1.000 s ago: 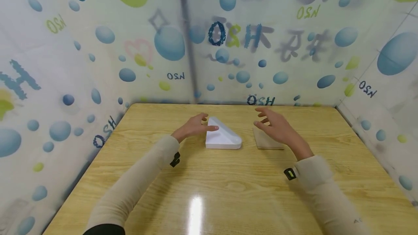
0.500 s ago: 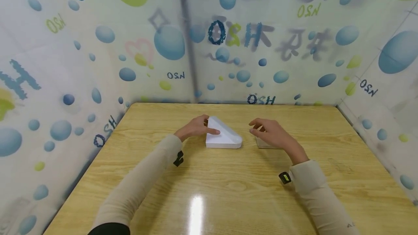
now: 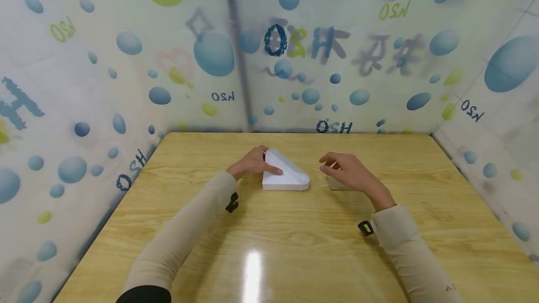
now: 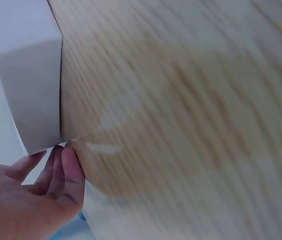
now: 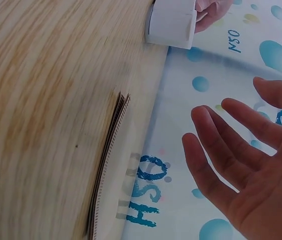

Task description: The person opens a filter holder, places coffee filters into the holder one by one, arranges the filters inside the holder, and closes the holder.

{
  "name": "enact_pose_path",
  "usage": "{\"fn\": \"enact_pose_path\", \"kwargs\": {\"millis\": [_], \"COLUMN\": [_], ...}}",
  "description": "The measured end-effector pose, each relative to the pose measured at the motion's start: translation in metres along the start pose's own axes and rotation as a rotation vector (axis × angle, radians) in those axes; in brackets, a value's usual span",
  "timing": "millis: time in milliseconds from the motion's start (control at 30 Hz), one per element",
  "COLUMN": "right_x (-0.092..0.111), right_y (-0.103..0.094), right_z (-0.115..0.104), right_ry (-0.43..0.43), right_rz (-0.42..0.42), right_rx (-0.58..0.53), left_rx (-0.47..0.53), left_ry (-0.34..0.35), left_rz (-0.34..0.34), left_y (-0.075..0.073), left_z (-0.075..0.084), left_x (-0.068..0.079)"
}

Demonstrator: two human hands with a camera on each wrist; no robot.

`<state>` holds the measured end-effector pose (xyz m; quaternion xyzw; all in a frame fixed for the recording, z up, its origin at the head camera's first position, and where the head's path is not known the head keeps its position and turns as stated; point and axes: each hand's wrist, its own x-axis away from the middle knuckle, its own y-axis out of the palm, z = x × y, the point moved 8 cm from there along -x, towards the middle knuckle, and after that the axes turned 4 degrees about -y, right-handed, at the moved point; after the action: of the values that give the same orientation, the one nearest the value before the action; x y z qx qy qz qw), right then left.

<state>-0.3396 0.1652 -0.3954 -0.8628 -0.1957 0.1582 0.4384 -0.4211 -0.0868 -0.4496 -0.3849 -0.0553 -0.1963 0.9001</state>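
Note:
A white triangular box (image 3: 286, 176) with rounded corners lies on the table, its sloping side facing right. My left hand (image 3: 252, 162) holds it at the left, thumb on the top face and fingers at the left edge. In the left wrist view, the fingertips of the left hand (image 4: 40, 192) meet the end of the white box (image 4: 30, 80). My right hand (image 3: 349, 171) hovers over a flat brown cardboard piece (image 3: 336, 184), partly covering it. Seen from the right wrist, that cardboard (image 5: 111, 165) is layered and lies apart from the right hand's (image 5: 251, 160) spread, slightly bent fingers.
The wood-grain table (image 3: 294, 237) ends at the back against a wall (image 3: 177, 60) printed with blue and green bubbles. Similar walls stand left and right. A bright reflection shows on the near tabletop.
My left hand has settled onto the white box, its fingers now touching the left edge. The right hand has come lower and slightly left, over the cardboard. The head view has shifted slightly.

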Motion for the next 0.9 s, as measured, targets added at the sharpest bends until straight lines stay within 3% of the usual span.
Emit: {"fn": "enact_pose_path", "kwargs": {"millis": [467, 900], "right_x": [-0.001, 0.001], "right_y": [0.005, 0.005], "right_z": [0.001, 0.001], "right_ry": [-0.001, 0.002], "right_rz": [-0.012, -0.019], "right_rx": [-0.011, -0.012], "left_rx": [-0.034, 0.070], "left_ry": [-0.014, -0.002], "left_rz": [0.064, 0.102], "left_y": [-0.002, -0.003], "left_z": [0.003, 0.000], "left_x": [0.003, 0.012]}}
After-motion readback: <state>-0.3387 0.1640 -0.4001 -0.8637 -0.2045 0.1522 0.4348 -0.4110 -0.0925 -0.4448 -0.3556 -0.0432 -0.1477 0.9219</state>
